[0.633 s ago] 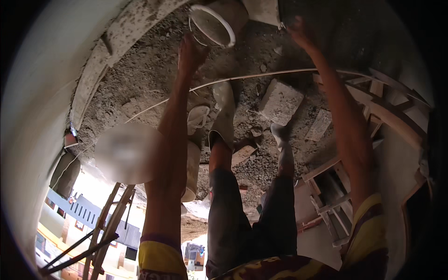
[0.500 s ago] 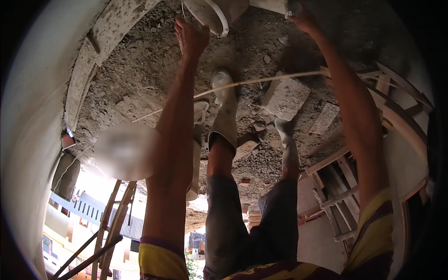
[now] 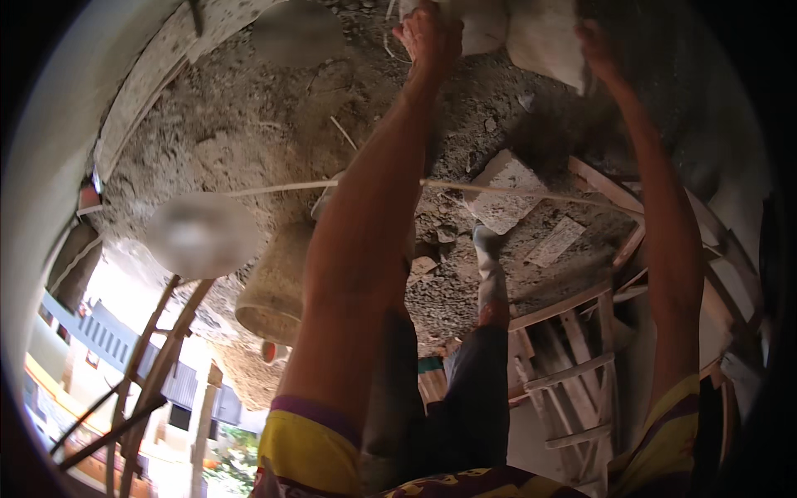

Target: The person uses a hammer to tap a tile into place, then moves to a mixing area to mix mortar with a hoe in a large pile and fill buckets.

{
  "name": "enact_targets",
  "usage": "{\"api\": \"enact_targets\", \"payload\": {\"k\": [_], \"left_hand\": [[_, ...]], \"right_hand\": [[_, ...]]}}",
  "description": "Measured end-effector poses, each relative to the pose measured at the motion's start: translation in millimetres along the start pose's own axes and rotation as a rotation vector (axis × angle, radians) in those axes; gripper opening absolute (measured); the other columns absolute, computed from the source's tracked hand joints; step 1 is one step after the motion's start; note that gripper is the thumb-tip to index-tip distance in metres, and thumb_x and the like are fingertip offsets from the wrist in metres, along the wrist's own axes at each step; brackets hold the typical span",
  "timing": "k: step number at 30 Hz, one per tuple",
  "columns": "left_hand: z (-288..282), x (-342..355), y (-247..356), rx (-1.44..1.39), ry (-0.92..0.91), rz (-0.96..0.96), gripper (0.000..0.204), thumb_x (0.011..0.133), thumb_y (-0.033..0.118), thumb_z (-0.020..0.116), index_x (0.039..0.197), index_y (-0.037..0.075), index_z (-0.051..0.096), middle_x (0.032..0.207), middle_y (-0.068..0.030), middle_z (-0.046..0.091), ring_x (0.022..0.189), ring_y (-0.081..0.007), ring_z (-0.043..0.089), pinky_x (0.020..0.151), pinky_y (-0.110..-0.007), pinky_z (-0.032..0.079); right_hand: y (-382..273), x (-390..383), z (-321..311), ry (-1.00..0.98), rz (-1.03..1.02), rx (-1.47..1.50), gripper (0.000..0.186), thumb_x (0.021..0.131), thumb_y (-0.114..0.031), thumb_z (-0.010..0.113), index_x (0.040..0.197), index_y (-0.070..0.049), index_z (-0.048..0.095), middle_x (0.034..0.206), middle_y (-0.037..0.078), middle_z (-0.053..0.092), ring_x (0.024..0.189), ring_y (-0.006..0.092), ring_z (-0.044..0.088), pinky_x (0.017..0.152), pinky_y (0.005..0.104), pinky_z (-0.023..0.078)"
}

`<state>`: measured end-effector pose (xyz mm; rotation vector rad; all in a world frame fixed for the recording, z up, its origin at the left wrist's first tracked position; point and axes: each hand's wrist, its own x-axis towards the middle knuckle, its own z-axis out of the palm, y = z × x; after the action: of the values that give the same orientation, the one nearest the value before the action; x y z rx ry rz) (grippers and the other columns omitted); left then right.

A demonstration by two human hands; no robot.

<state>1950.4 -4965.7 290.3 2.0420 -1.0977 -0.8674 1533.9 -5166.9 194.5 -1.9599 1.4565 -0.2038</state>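
Left hand (image 3: 430,40) at twelve o'clock, by bucket (image 3: 486,29) — grip unclear. Right hand (image 3: 602,54), one o'clock, beside pale flat-sided object (image 3: 544,41) — grip indiscernible.

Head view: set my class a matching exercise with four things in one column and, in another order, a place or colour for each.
Column one
1. Left hand
2. Right hand
3. Rough block
4. Left sleeve

Column two
A. Yellow, with a purple band
B. At the left side of a pale bucket
C. On the dirt floor, close to a boot
D. By the right edge of a pale thing whose kind is unclear

Pairs: 1-B, 2-D, 3-C, 4-A
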Motion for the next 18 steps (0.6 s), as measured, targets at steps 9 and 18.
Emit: {"api": "enact_targets", "payload": {"k": [9,18], "left_hand": [[-314.4,-283.8,120.4,0.008,0.350,0.127,0.038,0.084,0.024,0.084,0.111,0.003,0.068,0.101,-0.0130,0.072,0.097,-0.0330,0.071,0.086,-0.046,0.054],[-462.7,-759.2,225.9,0.028,0.891,-0.468,0.030,0.076,0.002,0.087,0.096,0.004,0.066,0.095,-0.0102,0.069,0.088,-0.0272,0.067,0.080,-0.038,0.052]], "right_hand": [[-445.8,-232.5,-171.8,-0.056,-0.281,-0.187,0.054,0.102,-0.045,0.064,0.137,-0.003,0.059,0.117,0.009,0.067,0.106,0.0211,0.062,0.094,0.0334,0.048],[-685.8,-487.1,-249.0,-0.211,-0.566,-0.383,0.034,0.100,-0.021,0.069,0.125,0.002,0.065,0.114,0.015,0.062,0.104,0.0286,0.062,0.095,0.0386,0.047]]}}
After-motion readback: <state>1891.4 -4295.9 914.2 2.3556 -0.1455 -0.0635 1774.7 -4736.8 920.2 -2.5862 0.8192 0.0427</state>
